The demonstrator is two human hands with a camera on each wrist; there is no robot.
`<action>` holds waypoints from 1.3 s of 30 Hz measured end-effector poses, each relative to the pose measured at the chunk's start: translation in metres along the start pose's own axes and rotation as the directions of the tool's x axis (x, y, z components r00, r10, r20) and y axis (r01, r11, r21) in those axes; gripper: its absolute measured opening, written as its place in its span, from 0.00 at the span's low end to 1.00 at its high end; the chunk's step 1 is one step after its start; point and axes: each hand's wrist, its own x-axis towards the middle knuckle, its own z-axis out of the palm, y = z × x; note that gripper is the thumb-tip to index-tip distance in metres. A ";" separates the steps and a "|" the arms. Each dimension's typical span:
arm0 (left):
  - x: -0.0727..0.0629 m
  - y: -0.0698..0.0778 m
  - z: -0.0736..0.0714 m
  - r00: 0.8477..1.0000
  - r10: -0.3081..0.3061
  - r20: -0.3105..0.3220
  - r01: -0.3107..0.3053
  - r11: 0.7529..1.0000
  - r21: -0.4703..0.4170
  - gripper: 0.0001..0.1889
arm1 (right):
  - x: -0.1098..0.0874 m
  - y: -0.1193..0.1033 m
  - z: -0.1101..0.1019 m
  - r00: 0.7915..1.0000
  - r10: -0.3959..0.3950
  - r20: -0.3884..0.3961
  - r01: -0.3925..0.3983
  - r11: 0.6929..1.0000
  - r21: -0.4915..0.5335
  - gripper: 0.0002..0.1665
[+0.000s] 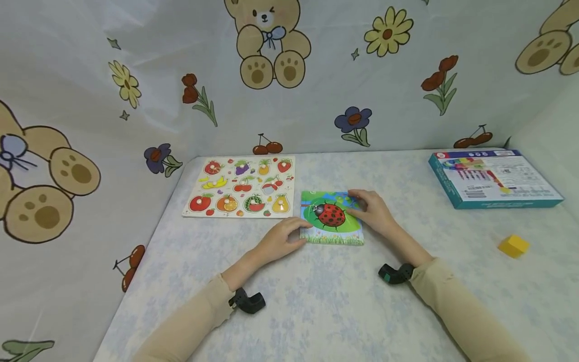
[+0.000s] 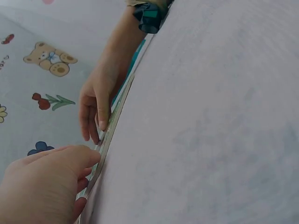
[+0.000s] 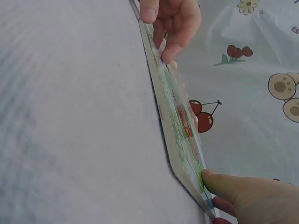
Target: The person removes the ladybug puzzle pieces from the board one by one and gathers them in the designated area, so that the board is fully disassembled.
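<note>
My left hand (image 1: 281, 239), half-curled, grips the left edge of the ladybug puzzle (image 1: 331, 215), which lies flat on the table (image 1: 316, 301) between my hands; the thin board looks light, stiff and smooth, likely best taken by opposite edges. My right hand (image 1: 374, 211), loosely curled, holds the right edge, thumb on top. Farther left sits a fruit board (image 1: 291, 201).

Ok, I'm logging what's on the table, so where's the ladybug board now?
In the head view, the ladybug board is near the middle of the table, between the left hand and right hand, just right of the fruit board.
</note>
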 end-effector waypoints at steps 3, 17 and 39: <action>0.001 0.001 0.000 1.000 0.012 0.000 -0.012 1.000 0.000 0.16 | 0.001 0.000 -0.001 1.000 -0.013 0.000 0.013 1.000 0.012 0.33; 0.001 0.002 -0.001 0.997 0.075 0.011 -0.076 0.997 0.012 0.11 | 0.002 -0.002 0.001 1.000 -0.002 0.013 0.000 0.994 0.111 0.28; 0.002 0.003 0.000 0.998 0.069 0.012 -0.069 0.998 -0.001 0.08 | -0.003 -0.003 -0.025 0.895 0.431 -0.113 -0.308 0.782 0.542 0.26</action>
